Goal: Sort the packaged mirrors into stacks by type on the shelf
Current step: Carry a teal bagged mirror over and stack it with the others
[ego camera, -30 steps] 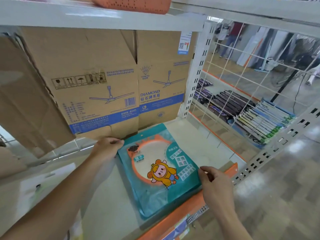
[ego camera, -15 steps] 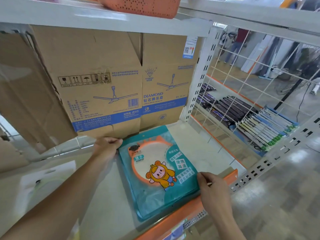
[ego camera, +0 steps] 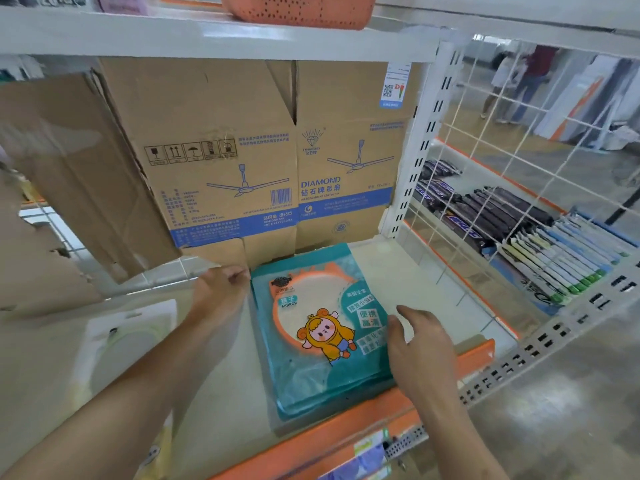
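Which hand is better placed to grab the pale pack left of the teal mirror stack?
Left, likely. The left hand rests at the far left corner of the teal stack, nearest the pale pack; the right hand is over the stack's right edge and would have to cross it.

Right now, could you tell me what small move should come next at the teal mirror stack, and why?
Probably nudge the teal mirror stack square with the right hand: its front edges look staggered, and the left hand holds the far corner.
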Demonstrator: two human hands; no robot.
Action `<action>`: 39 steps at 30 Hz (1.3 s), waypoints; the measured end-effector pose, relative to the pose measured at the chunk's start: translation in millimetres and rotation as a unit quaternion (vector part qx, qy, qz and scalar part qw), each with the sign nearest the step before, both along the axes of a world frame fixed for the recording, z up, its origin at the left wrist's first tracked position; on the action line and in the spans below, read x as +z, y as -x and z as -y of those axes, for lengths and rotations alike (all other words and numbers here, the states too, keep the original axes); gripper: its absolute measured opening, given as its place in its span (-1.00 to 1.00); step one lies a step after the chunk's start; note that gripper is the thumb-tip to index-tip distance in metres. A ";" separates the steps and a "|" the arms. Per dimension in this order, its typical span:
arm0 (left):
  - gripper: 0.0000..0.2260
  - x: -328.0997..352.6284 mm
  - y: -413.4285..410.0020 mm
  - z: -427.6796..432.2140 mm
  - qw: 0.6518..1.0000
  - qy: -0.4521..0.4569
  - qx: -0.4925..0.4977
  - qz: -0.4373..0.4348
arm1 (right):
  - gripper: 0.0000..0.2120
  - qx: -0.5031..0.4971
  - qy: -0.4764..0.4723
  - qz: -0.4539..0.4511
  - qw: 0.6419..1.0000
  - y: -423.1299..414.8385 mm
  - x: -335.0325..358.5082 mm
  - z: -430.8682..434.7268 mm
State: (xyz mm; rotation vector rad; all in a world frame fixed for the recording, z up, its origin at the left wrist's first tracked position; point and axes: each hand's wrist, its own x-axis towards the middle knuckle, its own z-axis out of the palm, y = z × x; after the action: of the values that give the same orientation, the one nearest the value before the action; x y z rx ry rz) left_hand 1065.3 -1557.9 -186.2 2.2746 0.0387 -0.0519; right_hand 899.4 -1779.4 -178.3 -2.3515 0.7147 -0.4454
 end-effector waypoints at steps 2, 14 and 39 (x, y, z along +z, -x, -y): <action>-0.79 4.8 11.3 -0.2 0.999 -0.029 -0.006 0.019 | -0.65 0.033 0.017 -0.002 0.999 -4.5 2.7 0.7; -0.65 29.0 106.0 -16.3 0.986 -0.161 0.006 0.042 | -0.70 0.229 0.034 0.057 0.971 -16.3 17.3 -6.1; -0.53 33.6 330.6 -243.2 0.908 -0.282 0.310 -0.012 | -0.59 0.575 0.054 0.031 0.816 35.3 20.2 -290.2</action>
State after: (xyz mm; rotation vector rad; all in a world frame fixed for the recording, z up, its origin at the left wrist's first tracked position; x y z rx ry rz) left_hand 734.7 -1314.7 -152.6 2.7204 0.8883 0.3030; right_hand 864.1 -1489.3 -158.2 -2.3621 -0.8193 0.0039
